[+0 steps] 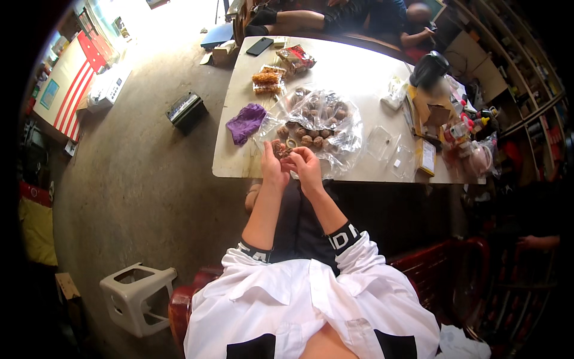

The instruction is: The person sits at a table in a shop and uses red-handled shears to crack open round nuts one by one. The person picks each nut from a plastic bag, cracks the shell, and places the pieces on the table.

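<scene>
White shirt (311, 299), one, fills your foreground, with two dark lettered cuffs. One pale plastic stool (140, 296) stands to your left. Your two hands are together at the table's near edge: your left hand (273, 167) cups brown walnut pieces (280, 149), your right hand's (307, 167) fingertips bunched against them; cannot tell whether they pinch one. Just beyond, one clear plastic bag (347, 128) spread open, a dozen or more whole walnuts (307, 140) in it, exact count hidden by glare. Left of it, one purple cloth (246, 124); right, two clear plastic trays (379, 142). Farther: orange-brown snack packs, one red packet (297, 58), one black phone (259, 46). Surface: pale, smooth tabletop (353, 66). Room: grey floor (137, 197), one black battery (186, 110) on it, crowded shelves (520, 36) at right, someone's legs beyond the table.
</scene>
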A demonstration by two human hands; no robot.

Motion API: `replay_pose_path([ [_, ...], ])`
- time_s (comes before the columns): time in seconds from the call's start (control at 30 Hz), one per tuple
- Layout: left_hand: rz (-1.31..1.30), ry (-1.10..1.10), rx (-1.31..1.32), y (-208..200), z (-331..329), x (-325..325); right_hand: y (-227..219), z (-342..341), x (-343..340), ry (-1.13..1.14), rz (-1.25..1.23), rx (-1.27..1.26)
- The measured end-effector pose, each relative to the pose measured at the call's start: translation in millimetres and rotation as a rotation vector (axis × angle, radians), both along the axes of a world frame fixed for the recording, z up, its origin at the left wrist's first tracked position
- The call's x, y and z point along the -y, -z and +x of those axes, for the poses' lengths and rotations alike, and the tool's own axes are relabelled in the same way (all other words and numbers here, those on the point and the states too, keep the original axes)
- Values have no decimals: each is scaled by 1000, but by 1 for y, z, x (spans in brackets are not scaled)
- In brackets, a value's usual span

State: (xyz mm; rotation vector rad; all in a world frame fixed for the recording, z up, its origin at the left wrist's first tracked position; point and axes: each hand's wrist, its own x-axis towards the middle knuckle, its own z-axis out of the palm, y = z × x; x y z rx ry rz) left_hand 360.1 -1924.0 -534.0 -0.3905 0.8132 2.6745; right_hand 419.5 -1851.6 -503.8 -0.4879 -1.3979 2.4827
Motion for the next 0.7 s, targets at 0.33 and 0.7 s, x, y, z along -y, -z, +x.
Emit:
replay_pose_path([
  [0.33, -428, 31, -309, 41, -38, -18, 37, -42, -20, 68, 263, -6],
  [0.7, -461, 150, -403, 38, -23, -13, 67, -52, -10, 128, 324, 62],
])
